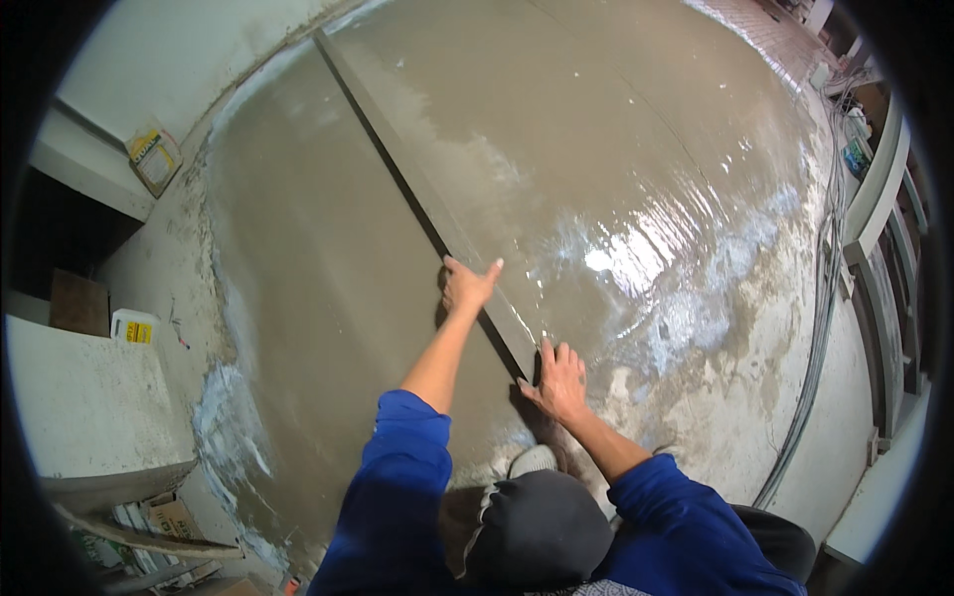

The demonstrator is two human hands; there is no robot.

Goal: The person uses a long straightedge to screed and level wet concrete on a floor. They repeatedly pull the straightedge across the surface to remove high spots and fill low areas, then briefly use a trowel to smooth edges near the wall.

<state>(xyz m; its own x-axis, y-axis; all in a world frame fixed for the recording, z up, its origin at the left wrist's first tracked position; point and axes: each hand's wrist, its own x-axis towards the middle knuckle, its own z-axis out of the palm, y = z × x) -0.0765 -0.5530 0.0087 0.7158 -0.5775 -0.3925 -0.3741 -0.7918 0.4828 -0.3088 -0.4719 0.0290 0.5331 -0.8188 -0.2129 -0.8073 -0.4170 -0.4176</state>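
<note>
A long straight bar with a pale top and dark side lies across the smooth, wet grey cement, from the upper left toward my knees. My left hand grips it partway along, thumb raised to the right. Nearer me, my right hand holds the bar by its near end, fingers over the top. Glossy water streaks and whitish patches show to the right of the bar.
A white wall with a step and dark opening borders the left, with a small white container below. Grey cables and curved-looking rails run along the right. My shoe is at the cement's near edge.
</note>
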